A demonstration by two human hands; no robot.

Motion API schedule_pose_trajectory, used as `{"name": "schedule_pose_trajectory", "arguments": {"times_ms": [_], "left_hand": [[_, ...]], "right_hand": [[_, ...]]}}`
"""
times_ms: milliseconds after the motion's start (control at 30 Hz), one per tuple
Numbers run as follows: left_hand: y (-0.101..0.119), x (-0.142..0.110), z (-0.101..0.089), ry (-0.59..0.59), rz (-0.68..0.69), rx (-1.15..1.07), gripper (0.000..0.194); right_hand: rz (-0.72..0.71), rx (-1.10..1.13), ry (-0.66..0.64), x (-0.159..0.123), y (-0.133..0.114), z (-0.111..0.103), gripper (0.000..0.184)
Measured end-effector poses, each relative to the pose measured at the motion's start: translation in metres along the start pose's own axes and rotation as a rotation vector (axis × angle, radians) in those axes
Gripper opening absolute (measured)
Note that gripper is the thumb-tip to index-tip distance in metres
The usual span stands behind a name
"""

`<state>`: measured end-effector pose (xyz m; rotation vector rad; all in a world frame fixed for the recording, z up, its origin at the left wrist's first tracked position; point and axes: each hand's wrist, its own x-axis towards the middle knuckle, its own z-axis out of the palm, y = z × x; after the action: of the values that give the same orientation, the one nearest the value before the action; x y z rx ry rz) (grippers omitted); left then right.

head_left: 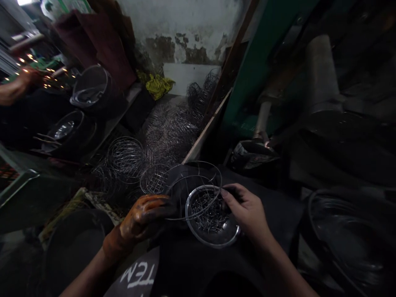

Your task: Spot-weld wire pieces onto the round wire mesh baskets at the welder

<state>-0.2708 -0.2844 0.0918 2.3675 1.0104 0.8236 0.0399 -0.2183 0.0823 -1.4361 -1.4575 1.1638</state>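
My left hand (142, 216), in an orange work glove darkened at the fingers, is closed on the left side of a round wire basket (198, 176) with an open grid of thin wires. My bare right hand (246, 210) has thumb and fingers pinched together at the basket's right rim; whether a small piece is also between them is hidden. Just under the basket sits a shiny metal bowl (213, 245), partly seen through the wires. Inside it lie many short, thin metal pieces (210, 212). Dark cloth (182, 255) lies beneath the bowl.
A large heap of wire baskets (170, 128) lies ahead on the floor. Green machinery (247, 90) with a metal cylinder (323, 74) stands at right. Dark tubs (93, 88) line the left, where another person's hand (23, 84) works amid sparks. Another tub (346, 231) is at lower right.
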Motion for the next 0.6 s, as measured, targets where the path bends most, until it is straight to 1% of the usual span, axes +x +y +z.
{"name": "schedule_pose_trajectory", "arguments": {"times_ms": [100, 233, 300, 367, 433, 533, 600], "left_hand": [[0.003, 0.002, -0.001, 0.005, 0.006, 0.018, 0.038], [0.005, 0.004, 0.002, -0.008, -0.004, 0.005, 0.037], [0.004, 0.004, 0.006, -0.012, 0.022, -0.019, 0.040], [0.003, 0.002, 0.011, -0.014, 0.040, -0.036, 0.042], [0.003, 0.000, 0.016, -0.025, 0.023, -0.031, 0.042], [0.004, 0.001, 0.020, -0.042, 0.022, -0.030, 0.040], [0.004, 0.002, 0.019, -0.044, 0.008, -0.046, 0.039]], "right_hand": [[-0.090, -0.126, 0.051, -0.002, -0.001, -0.003, 0.026], [-0.242, -0.293, 0.137, -0.004, 0.001, 0.000, 0.021], [-0.273, -0.342, 0.182, -0.004, 0.002, 0.003, 0.020], [-0.247, -0.356, 0.208, -0.003, 0.004, 0.005, 0.021], [-0.185, -0.332, 0.203, -0.003, 0.006, 0.006, 0.022], [-0.047, -0.206, 0.146, -0.002, 0.009, 0.005, 0.023], [0.034, -0.089, 0.117, -0.002, 0.009, 0.004, 0.024]]}}
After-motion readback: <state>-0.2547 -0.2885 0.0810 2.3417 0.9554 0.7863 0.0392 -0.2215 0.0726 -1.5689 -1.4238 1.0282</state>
